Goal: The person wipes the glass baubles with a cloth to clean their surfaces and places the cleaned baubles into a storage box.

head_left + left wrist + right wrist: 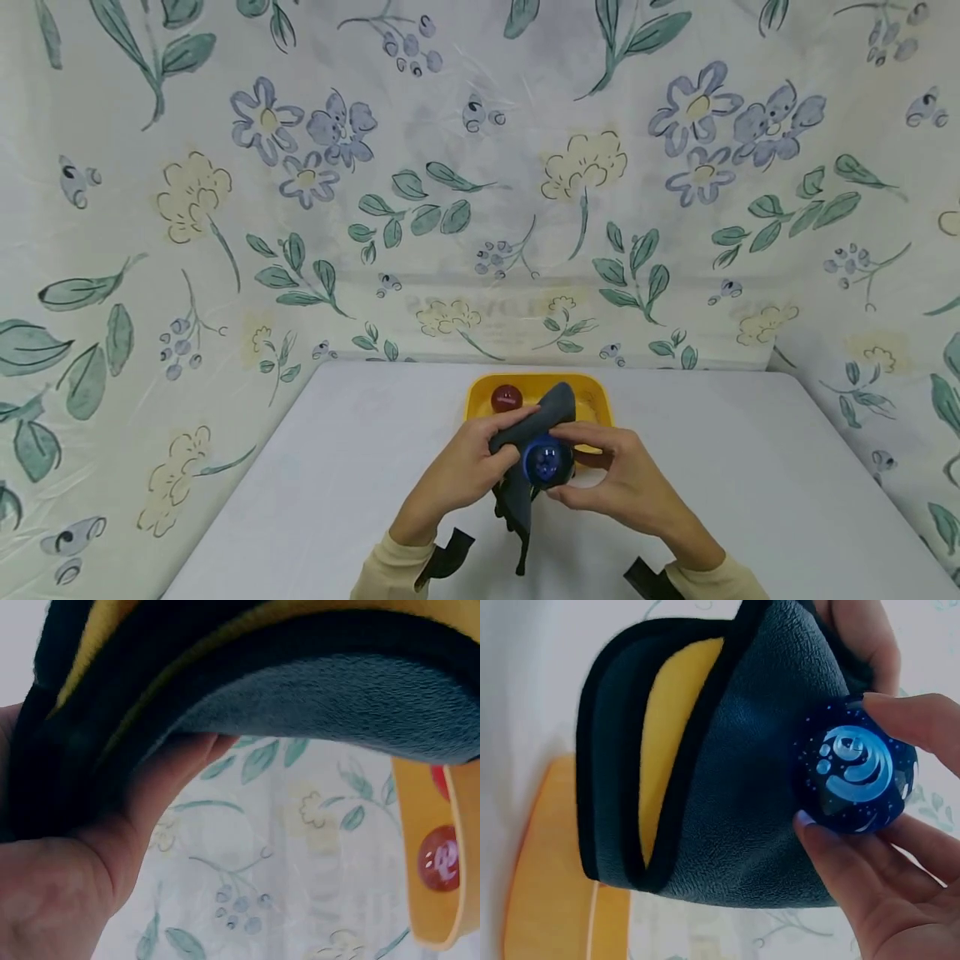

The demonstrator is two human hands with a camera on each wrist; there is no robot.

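Note:
My left hand (pixel 465 462) grips a grey cleaning cloth (pixel 555 408) with black edging and a yellow reverse side. The cloth (pixel 742 787) drapes in folds, one end hanging down below the hand. Between the thumb and fingers of my right hand (pixel 622 479) is a shiny dark blue ball (pixel 548 462) with pale swirls and specks. In the right wrist view the blue ball (pixel 855 765) is right up against the grey side of the cloth; whether they touch is hard to tell. Part of the left hand (pixel 82 877) is hidden behind the cloth.
Behind the hands, a yellow tray (pixel 480 389) stands on the white table (pixel 360 467). A dark red ball (pixel 507 398) lies in its left part; the hands and cloth cover the tray's front. A flower-print sheet (pixel 510 208) hangs behind the table.

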